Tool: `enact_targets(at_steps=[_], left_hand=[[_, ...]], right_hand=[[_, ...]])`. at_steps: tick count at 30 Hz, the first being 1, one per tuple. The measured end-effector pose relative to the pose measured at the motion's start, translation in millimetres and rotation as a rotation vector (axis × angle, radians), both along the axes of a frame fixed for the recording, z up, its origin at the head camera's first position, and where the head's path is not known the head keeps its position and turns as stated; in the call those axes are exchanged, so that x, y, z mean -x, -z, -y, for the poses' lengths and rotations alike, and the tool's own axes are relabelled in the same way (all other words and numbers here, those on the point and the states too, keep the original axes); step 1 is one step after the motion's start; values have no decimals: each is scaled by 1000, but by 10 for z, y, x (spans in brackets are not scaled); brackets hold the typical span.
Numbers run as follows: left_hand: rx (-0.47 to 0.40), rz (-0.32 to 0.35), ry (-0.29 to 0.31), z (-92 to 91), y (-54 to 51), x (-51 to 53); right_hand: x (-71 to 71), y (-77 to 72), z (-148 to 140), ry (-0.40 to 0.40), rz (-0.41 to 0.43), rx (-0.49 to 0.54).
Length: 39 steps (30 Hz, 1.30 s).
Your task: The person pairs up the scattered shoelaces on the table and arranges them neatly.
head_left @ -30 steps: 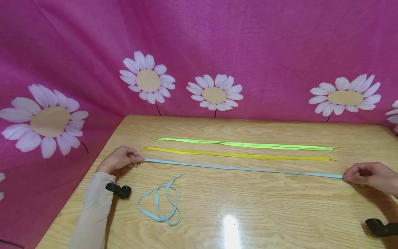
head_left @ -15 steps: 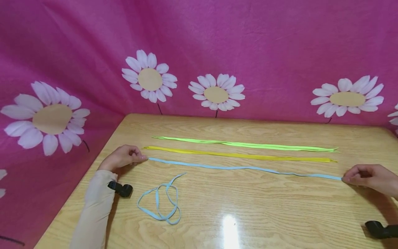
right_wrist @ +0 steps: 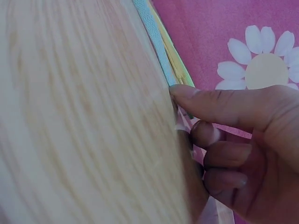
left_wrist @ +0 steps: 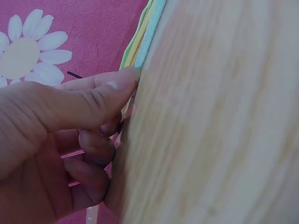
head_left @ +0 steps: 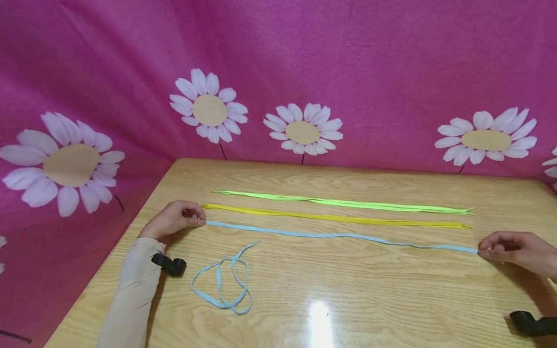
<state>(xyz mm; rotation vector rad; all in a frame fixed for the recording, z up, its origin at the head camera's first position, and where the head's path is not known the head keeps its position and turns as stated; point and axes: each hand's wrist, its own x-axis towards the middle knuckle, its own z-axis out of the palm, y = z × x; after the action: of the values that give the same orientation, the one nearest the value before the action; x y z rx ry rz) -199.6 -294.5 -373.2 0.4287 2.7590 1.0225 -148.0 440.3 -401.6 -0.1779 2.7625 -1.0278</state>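
Observation:
A light blue shoelace [head_left: 313,235] stretches across the wooden table, slightly wavy along its right half. My left hand [head_left: 176,217] pinches its left end between thumb and forefinger, low over the tabletop. At the other end, my right hand [head_left: 518,250] pinches the lace's tip; the right wrist view shows the thumb pressed on the blue lace [right_wrist: 156,42]. Just behind lies a yellow shoelace pair [head_left: 330,217], roughly parallel. Farther back rests a neon green shoelace pair [head_left: 348,203]. A second light blue shoelace [head_left: 219,285] lies in loose loops in front, nearer my left forearm.
The wood-grain table [head_left: 391,299] meets a magenta cloth [head_left: 370,72] with printed white daisies behind and on the left. A black wrist camera [head_left: 169,265] sits at the left sleeve, another black camera [head_left: 528,323] at lower right.
The held blue lace was taut a second ago and now lies slacker, with waves on its right half. My left hand has shifted slightly right; the other laces stay put.

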Motion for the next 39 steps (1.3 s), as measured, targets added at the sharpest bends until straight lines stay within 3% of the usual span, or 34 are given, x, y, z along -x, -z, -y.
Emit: enact_targets(at_steps=[4,9,15,24,31,39], left_hand=[[11,-14,8,10,4,4],[9,-28,-23,48,9,-8],[-9,-16,-31,66,6,-22],[-20,1,-33,75,-3,-16],[9,-12,-48,98,5,-26],[20,2,-53,112,-11,-29]], right_hand=[[-6,-11,8,-13,3,-2],[-12,-27,13,-48,-1,-9],[-9,-30,31,-15,-20,-64],[-12,-32,43,-17,-21,-50],[-4,-32,36,-9,0,-56],[0,28,3,-11,-32,-100]])
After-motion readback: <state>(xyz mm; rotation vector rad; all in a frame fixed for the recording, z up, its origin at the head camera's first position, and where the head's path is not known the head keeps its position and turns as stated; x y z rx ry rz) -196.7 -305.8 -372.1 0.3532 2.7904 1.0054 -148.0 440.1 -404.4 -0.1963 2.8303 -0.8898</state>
